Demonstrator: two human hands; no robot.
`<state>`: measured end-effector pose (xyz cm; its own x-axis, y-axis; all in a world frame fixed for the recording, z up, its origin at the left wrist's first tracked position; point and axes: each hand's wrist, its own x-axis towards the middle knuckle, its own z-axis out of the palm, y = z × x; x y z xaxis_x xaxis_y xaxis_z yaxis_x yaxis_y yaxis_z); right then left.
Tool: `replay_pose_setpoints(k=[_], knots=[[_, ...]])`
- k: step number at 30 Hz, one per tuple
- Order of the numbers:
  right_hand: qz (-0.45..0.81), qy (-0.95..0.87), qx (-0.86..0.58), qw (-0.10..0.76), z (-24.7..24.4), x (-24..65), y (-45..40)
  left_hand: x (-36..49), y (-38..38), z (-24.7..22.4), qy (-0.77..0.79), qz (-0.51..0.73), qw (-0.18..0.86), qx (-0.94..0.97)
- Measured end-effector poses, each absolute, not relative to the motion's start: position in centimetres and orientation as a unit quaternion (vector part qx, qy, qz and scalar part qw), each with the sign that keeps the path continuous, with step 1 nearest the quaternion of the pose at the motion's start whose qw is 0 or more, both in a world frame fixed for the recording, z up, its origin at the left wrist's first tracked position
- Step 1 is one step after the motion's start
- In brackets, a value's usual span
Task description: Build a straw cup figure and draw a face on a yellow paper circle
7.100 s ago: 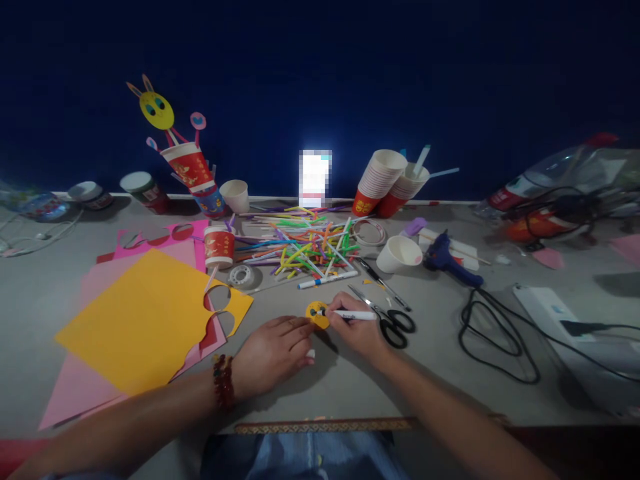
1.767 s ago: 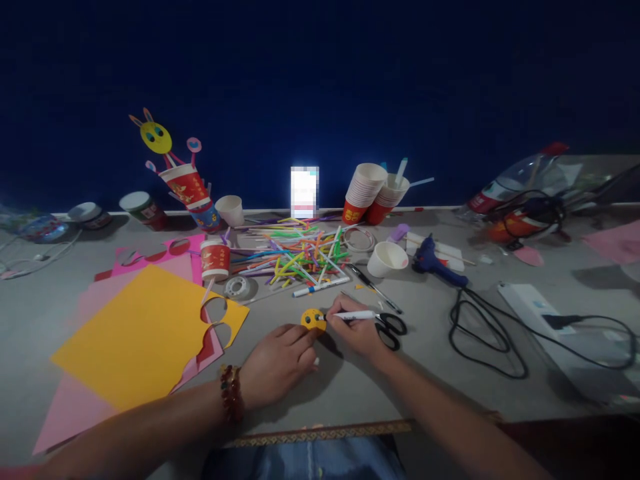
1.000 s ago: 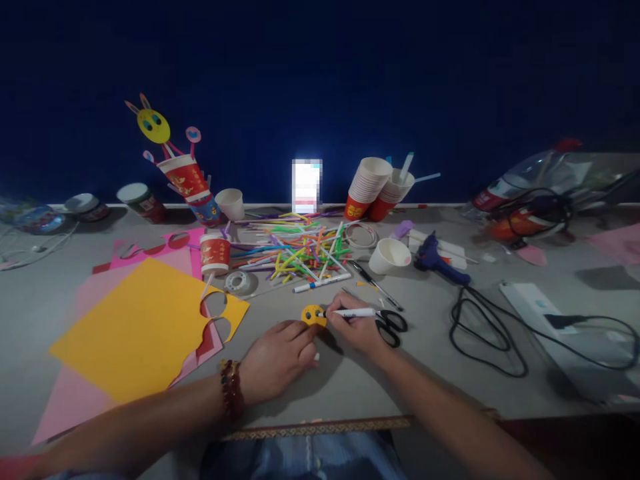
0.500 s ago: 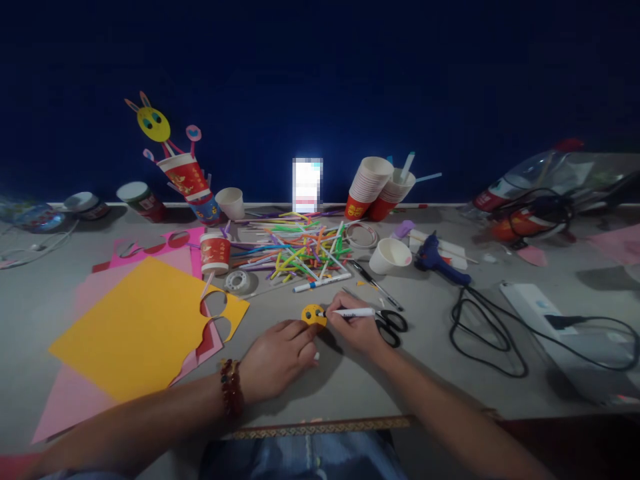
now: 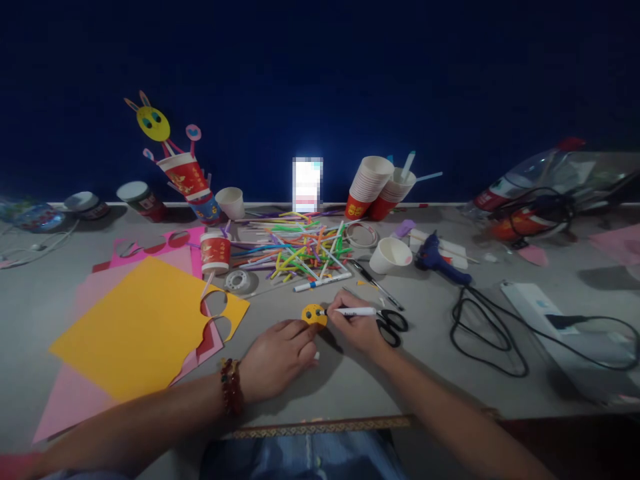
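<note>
A small round orange paper disc (image 5: 314, 314) with dark eye-like spots lies on the grey table (image 5: 380, 393). My right hand (image 5: 356, 328) is closed round a white marker (image 5: 357, 311), whose dark tip meets the disc at its right spot. At the disc's lower edge, the fingers of my left hand (image 5: 280, 357) press it down. A small white piece (image 5: 316, 356), perhaps a pen cap, shows beside the left fingers. Black-handled scissors (image 5: 393, 321) lie just right of my right hand, partly hidden by it.
Coloured pipe cleaners (image 5: 305, 250) are heaped ahead of my hands. Orange paper (image 5: 135, 327) lies over pink sheets at left. A white cup (image 5: 390, 256), a blue glue gun (image 5: 443, 261) with its cord and a power strip (image 5: 540, 313) are at right. Stacked cups (image 5: 370, 183) stand behind.
The right hand and marker have shifted very slightly at the disc's right spot. My left hand has stayed on the disc.
</note>
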<state>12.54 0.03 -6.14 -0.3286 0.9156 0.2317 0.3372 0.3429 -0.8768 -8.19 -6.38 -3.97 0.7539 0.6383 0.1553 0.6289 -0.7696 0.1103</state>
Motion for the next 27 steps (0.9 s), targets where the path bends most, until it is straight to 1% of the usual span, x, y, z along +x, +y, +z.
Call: replay_pose_setpoints(k=[27], knots=[[0.375, -0.707, -0.441, 0.407, -5.93, 12.58, -0.04, -8.31, -6.43, -4.00, 0.340, 0.085, 0.027, 0.936]])
